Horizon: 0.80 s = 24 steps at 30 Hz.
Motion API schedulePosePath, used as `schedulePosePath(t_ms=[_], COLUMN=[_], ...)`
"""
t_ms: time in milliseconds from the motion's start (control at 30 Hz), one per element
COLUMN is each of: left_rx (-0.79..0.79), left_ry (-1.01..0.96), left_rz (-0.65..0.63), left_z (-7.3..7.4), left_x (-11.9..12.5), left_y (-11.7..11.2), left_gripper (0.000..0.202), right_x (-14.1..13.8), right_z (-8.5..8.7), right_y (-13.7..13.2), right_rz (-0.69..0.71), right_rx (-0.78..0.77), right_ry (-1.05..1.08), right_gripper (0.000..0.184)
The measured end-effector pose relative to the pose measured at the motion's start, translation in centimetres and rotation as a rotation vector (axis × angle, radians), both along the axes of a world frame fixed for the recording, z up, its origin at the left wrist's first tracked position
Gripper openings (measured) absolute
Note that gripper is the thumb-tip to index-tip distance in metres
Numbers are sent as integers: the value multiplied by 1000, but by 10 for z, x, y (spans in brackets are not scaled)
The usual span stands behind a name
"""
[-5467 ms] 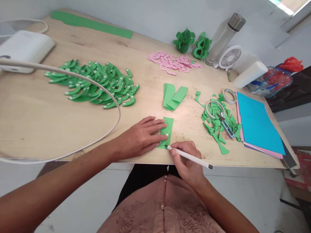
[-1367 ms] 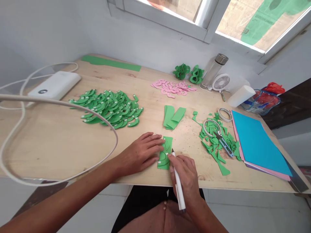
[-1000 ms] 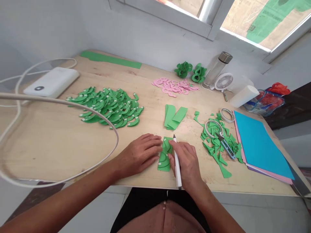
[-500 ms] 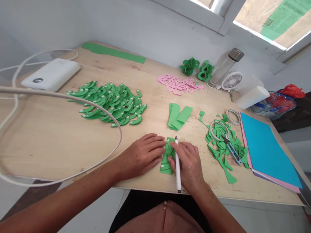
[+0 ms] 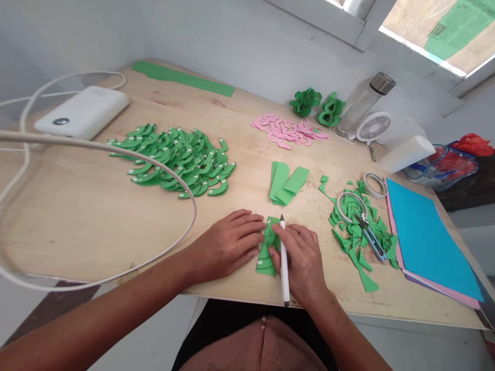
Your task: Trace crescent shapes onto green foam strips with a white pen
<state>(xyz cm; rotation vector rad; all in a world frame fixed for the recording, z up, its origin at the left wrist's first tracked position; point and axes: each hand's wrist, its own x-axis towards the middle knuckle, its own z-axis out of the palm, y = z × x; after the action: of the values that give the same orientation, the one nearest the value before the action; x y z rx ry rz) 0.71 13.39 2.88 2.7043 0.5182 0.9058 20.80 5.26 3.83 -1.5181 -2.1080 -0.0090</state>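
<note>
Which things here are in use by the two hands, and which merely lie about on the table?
In use:
left hand pressing the green paper strip
right hand holding the white pen

Lying about:
pile of green cut-outs
pink cut-outs
folded green strips
scissors on green scraps
blue sheet
small fan

We see bare arms with no sleeves, a dusty pink top (image 5: 266, 348) with small buttons (image 5: 263, 320), and dark trousers (image 5: 232, 314).
</note>
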Motion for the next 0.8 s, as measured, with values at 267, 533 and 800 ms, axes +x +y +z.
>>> schedulePosePath(t_ms=[267,533,800], left_rx=[10,19,20], left_ry=[0,6,4], left_rz=[-17,-14,-13], left_z=[-2,0,0], left_x=[-1,0,-1], left_y=[0,0,1], left_gripper=[18,18,19], right_x=[-1,-3,-7], right_z=[0,4,7], right_y=[0,0,1], right_rz=[-2,3,0], right_rx=[-8,-3,9], right_ry=[-18,-66,-129], right_gripper=[31,28,26])
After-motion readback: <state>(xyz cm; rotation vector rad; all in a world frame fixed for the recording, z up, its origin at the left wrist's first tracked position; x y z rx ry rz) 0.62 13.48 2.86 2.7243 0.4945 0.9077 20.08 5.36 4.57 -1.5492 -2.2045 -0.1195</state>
